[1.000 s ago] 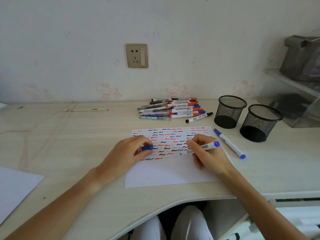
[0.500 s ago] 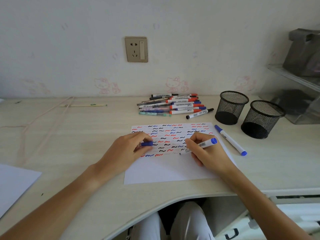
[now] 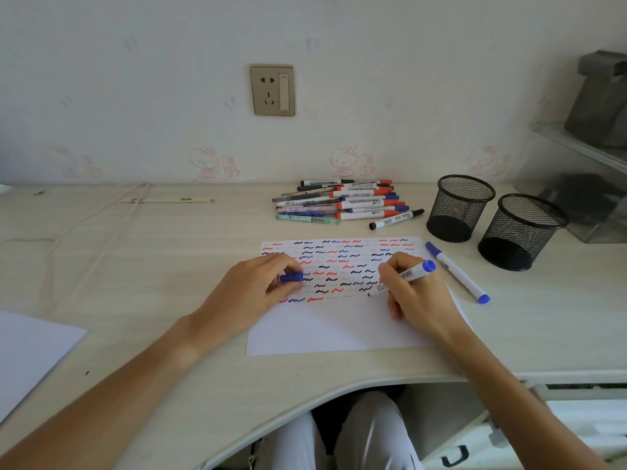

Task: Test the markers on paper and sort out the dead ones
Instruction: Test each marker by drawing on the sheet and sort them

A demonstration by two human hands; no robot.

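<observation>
Here the right hand (image 3: 419, 293) pinches an uncapped marker (image 3: 403, 277) in a writing grip, fingers and thumb closed round the barrel, tip down on the test paper (image 3: 339, 330) at the end of the lowest row of squiggles. The low, slanted hold suits drawing a short stroke; whether ink is coming out at the tip cannot be told. The left hand (image 3: 252, 293) pinches the blue cap (image 3: 291, 277) between thumb and fingers while resting on the sheet's left part, probably so the paper stays flat and the cap is ready for refitting.

The paper lies on the desk (image 3: 135, 266) directly in front of the person, its upper half filled with red, blue and black marks, some very faint. The heap of untested markers (image 3: 342, 202) sits beyond the paper near the wall. One capped blue marker (image 3: 456, 276) lies alone just right of the sheet, apparently set apart. Two mesh cups (image 3: 459, 206) stand to the right, apparently empty, presumably as sorting bins for working and dead markers.
</observation>
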